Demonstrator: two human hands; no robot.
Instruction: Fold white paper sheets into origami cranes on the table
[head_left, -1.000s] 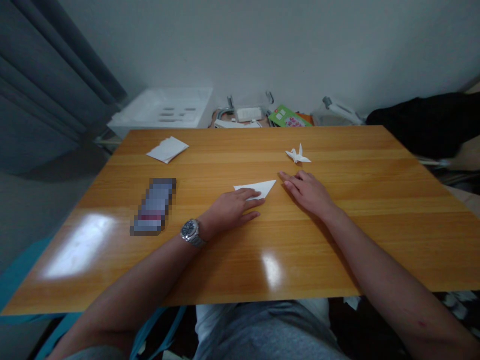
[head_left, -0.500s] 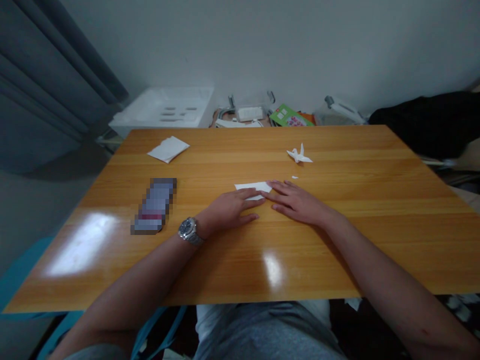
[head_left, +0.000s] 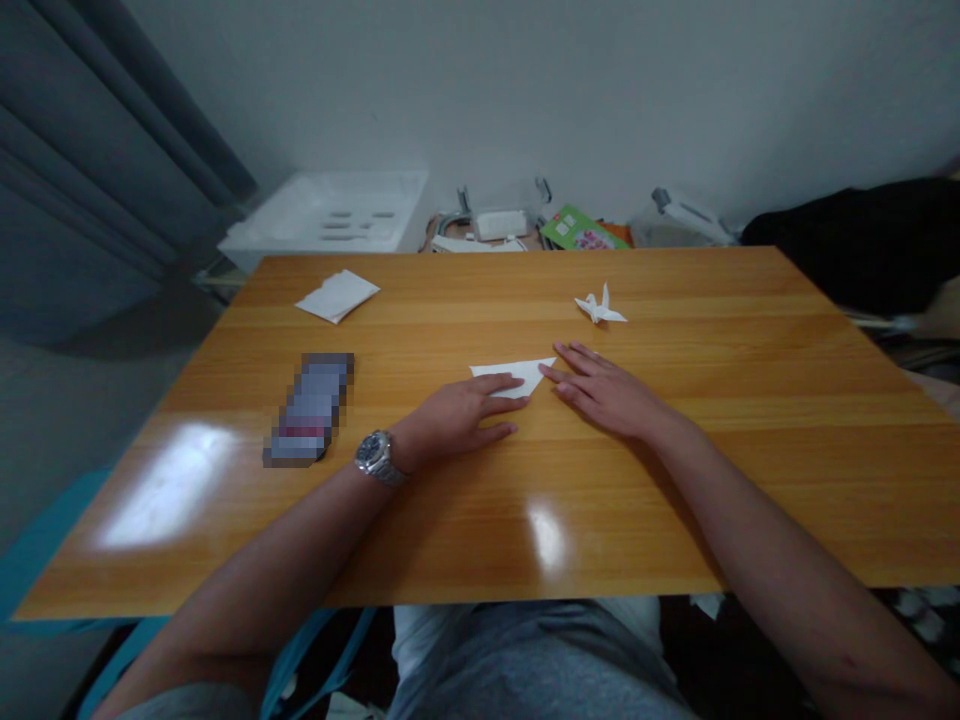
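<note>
A small white piece of folded paper (head_left: 529, 376), roughly triangular, lies flat on the wooden table (head_left: 450, 530). My left hand (head_left: 469, 415), with a metal watch (head_left: 375, 456) on its wrist, rests flat with fingers stretched over the paper's left and lower part, hiding some of it. Just right of the paper, my right hand (head_left: 600, 395) lies palm down, fingers spread, its index fingertip at the paper's right side. A white folded paper bird (head_left: 600, 306) stands beyond my right hand.
White sheets (head_left: 337, 296) lie at the far left, with a pixelated phone (head_left: 311, 410) nearer me. Behind the table are a white plastic tray (head_left: 292, 215), a green booklet (head_left: 581, 230) and a black cloth item (head_left: 847, 240). A grey curtain (head_left: 90, 150) hangs on the left.
My right hand has slid right and slightly away from me, uncovering the paper's right corner. It now hides the small paper scrap seen before. My left hand stays in place.
</note>
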